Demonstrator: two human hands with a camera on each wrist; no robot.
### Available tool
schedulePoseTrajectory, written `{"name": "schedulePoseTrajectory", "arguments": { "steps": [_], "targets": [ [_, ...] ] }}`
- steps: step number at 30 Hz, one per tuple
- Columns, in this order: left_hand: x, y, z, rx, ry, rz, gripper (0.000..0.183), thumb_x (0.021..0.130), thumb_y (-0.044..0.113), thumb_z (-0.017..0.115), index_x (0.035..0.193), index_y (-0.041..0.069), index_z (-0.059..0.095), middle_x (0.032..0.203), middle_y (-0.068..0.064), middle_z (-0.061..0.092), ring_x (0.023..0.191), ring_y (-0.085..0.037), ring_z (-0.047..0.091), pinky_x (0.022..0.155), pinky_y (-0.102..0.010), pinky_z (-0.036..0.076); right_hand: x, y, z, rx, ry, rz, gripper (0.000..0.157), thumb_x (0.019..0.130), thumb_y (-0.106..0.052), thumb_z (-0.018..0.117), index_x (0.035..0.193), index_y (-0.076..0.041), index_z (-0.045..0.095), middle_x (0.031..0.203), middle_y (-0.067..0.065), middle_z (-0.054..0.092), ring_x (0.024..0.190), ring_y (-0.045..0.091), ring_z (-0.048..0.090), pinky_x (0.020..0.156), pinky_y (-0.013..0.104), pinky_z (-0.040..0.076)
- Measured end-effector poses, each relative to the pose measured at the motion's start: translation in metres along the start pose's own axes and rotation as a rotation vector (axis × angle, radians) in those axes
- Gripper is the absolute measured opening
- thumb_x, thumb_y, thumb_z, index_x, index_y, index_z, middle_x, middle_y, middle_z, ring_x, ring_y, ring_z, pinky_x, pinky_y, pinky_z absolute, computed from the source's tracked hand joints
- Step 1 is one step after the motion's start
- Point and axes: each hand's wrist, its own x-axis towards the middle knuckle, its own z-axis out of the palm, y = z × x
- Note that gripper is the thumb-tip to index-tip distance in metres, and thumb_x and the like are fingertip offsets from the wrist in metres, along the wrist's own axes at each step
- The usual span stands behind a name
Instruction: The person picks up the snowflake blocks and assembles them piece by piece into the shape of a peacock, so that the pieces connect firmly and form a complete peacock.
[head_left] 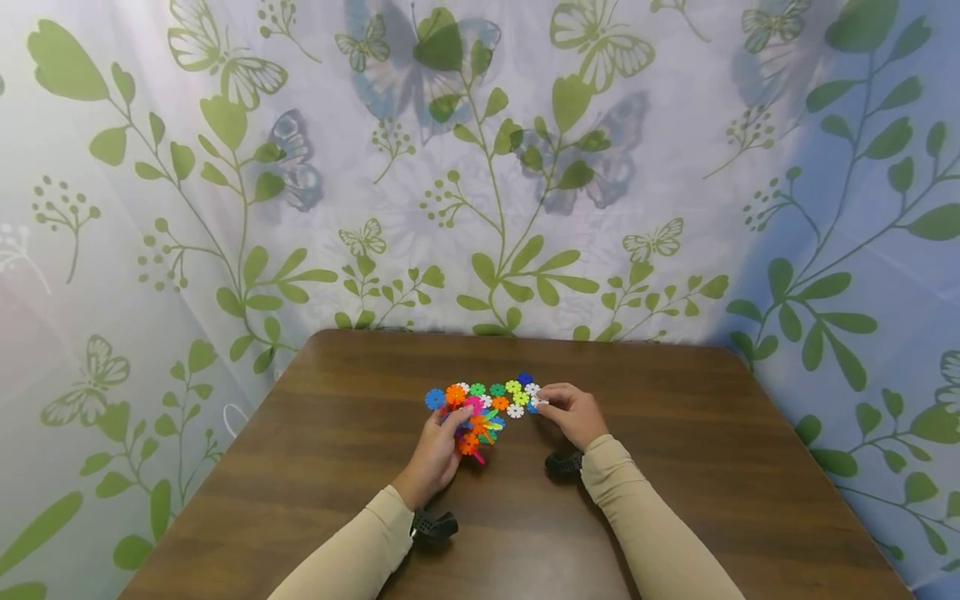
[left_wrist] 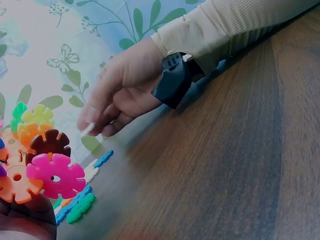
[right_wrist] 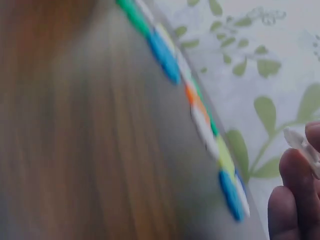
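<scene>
My left hand (head_left: 433, 457) grips a cluster of interlocked flower-shaped plastic discs (head_left: 469, 444), coloured orange, pink, green, yellow and more. In the left wrist view a pink disc (left_wrist: 56, 176) and a dark brown one face outward, above part of the holding hand. Between thumb and fingers, my right hand (head_left: 576, 417) pinches a white flower disc (right_wrist: 301, 145), raised off the table in the right wrist view. Beyond the cluster, several loose flower discs (head_left: 515, 411) lie flat on the table in white, green, orange, yellow and blue.
The brown wooden table (head_left: 675, 500) reaches back to a curtain (head_left: 480, 208) printed with leaves and butterflies. Black wrist devices (head_left: 435, 527) sit below both wrists, close to the tabletop. A white cable loop (head_left: 234, 419) shows beyond the left table edge.
</scene>
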Motion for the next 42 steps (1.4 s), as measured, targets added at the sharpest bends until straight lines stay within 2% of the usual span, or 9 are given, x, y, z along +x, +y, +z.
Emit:
{"name": "schedulePoseTrajectory", "arguments": {
  "steps": [4,10,15,19,26,37,42],
  "targets": [
    [-0.001,-0.002,0.000,0.011,0.017,0.011,0.066,0.101,0.025,0.075,0.146,-0.005,0.037,0.125,-0.015,0.063,0.112,-0.026,0.066,0.100,-0.040,0.054,-0.003,-0.010,0.008,0.079,-0.026,0.010,0.023,0.092,-0.001,0.082,0.114,0.005,0.078,0.119,0.016,0.071,0.109,0.034,0.067,0.090,0.026,0.055],
    [-0.001,-0.003,0.002,0.026,0.033,0.020,0.057,0.100,0.022,0.076,0.138,-0.004,0.043,0.120,-0.014,0.062,0.107,-0.023,0.066,0.097,-0.038,0.055,-0.006,-0.016,0.017,0.159,-0.062,-0.008,0.023,0.091,0.002,0.082,0.113,0.007,0.077,0.120,0.020,0.070,0.112,0.039,0.065,0.091,0.027,0.055],
    [0.001,-0.005,0.002,0.043,0.027,0.030,0.051,0.101,0.018,0.074,0.135,-0.005,0.045,0.118,-0.013,0.065,0.105,-0.022,0.067,0.095,-0.036,0.056,-0.007,-0.020,0.020,0.196,-0.086,-0.011,0.024,0.091,0.003,0.081,0.113,0.010,0.076,0.118,0.021,0.071,0.106,0.031,0.067,0.085,0.025,0.056],
    [0.001,-0.006,0.002,0.054,0.030,0.026,0.050,0.100,0.018,0.075,0.134,-0.005,0.047,0.119,-0.014,0.067,0.107,-0.023,0.067,0.095,-0.036,0.056,-0.009,-0.024,0.022,0.259,-0.109,0.001,0.020,0.093,0.000,0.080,0.111,0.008,0.077,0.116,0.022,0.071,0.099,0.024,0.068,0.082,0.026,0.057],
    [0.001,-0.005,0.002,0.061,0.029,0.025,0.050,0.101,0.020,0.075,0.134,-0.005,0.047,0.122,-0.014,0.065,0.108,-0.024,0.066,0.097,-0.037,0.055,-0.013,-0.028,0.029,0.390,-0.131,-0.004,0.018,0.096,0.000,0.077,0.111,0.009,0.076,0.115,0.027,0.070,0.098,0.023,0.070,0.087,0.030,0.058],
    [-0.001,-0.004,0.003,0.064,0.037,0.021,0.055,0.102,0.022,0.074,0.139,-0.007,0.044,0.128,-0.017,0.063,0.119,-0.032,0.062,0.099,-0.037,0.054,-0.017,-0.035,0.037,0.403,-0.154,-0.030,0.016,0.098,0.002,0.073,0.113,0.007,0.076,0.116,0.023,0.071,0.102,0.025,0.070,0.090,0.033,0.058],
    [-0.002,-0.003,0.004,0.072,0.024,0.021,0.055,0.102,0.023,0.074,0.139,-0.006,0.044,0.128,-0.017,0.063,0.114,-0.027,0.064,0.099,-0.037,0.054,-0.018,-0.035,0.037,0.412,-0.150,-0.020,0.016,0.098,0.003,0.073,0.113,0.008,0.076,0.116,0.023,0.071,0.103,0.025,0.070,0.090,0.033,0.058]
  ]
}}
